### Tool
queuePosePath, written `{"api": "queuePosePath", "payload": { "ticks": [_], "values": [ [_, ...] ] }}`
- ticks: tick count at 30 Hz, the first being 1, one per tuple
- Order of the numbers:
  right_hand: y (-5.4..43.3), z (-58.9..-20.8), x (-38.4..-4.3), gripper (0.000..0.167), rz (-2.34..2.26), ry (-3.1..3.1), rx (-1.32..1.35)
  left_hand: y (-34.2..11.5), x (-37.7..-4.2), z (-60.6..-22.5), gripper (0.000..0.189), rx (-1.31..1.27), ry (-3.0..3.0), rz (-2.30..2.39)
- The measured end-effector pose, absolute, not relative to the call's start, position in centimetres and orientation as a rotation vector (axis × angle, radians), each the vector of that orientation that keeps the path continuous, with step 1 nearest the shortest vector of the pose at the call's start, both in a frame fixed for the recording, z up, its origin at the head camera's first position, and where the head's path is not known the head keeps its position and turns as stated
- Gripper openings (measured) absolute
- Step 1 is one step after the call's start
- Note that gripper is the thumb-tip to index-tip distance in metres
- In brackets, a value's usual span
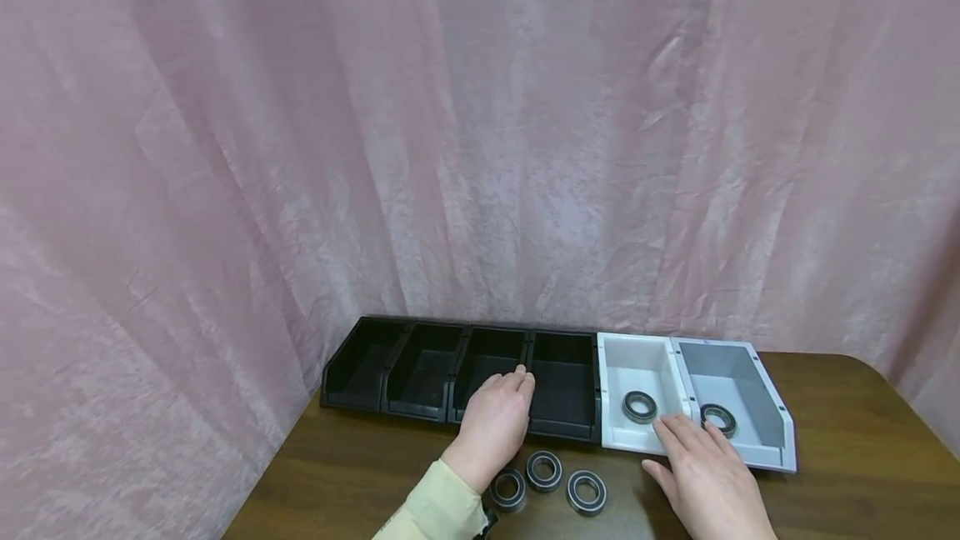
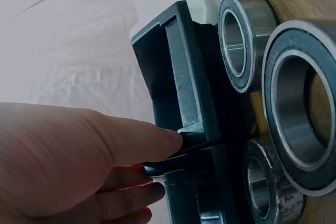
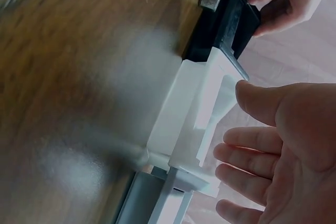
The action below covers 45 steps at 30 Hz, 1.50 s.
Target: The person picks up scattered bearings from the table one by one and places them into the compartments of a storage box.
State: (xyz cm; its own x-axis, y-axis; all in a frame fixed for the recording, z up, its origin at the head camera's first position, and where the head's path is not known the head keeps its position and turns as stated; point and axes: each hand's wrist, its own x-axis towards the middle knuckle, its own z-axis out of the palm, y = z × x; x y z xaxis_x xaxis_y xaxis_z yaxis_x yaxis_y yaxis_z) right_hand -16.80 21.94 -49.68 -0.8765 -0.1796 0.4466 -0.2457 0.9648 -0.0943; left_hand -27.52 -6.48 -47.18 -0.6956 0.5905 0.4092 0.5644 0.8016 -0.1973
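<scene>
Pink curtain [image 1: 480,148] backs the surface [image 1: 862,432]; three rings [image 1: 572,493] lie before the black bins [image 1: 564,427], likely for easy reach; left grip [image 1: 495,415] and right grip [image 1: 702,473] are relaxed, thumbs apart, seemingly empty.

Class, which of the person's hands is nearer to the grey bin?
Right: the right hand is at the grey bin's front-left corner; the left hand is farther left, at the black bins.

An indoor work corner, home or workshop unclear, shown by pink curtains [image 1: 480,148] hung behind a wood-grain worktop [image 1: 840,423] carrying open bins [image 1: 564,428] and metal bearings [image 1: 572,504]
</scene>
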Motion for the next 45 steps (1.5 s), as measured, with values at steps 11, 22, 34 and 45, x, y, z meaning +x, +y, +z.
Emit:
{"api": "queuePosePath", "payload": {
  "ticks": [11,22,34,45],
  "values": [
    [21.6,-49.2,-16.9,0.053,0.179,-2.811,0.269,-6.8,-27.5,-46.5,0.055,-0.859,-2.612,0.072],
    [21.5,-49.2,-17.1,0.056,0.207,-2.897,0.249,-7.4,-27.1,-46.9,0.065,-0.824,-2.716,0.021],
    [22.3,-49.5,-17.0,0.059,0.204,-2.873,0.294,-9.2,-24.2,-46.4,0.067,-0.857,-2.711,-0.006],
    [22.2,-49.4,-17.2,0.062,0.232,-2.948,0.289,-9.8,-21.2,-46.5,0.068,-0.93,-2.814,0.001]
  ]
}}
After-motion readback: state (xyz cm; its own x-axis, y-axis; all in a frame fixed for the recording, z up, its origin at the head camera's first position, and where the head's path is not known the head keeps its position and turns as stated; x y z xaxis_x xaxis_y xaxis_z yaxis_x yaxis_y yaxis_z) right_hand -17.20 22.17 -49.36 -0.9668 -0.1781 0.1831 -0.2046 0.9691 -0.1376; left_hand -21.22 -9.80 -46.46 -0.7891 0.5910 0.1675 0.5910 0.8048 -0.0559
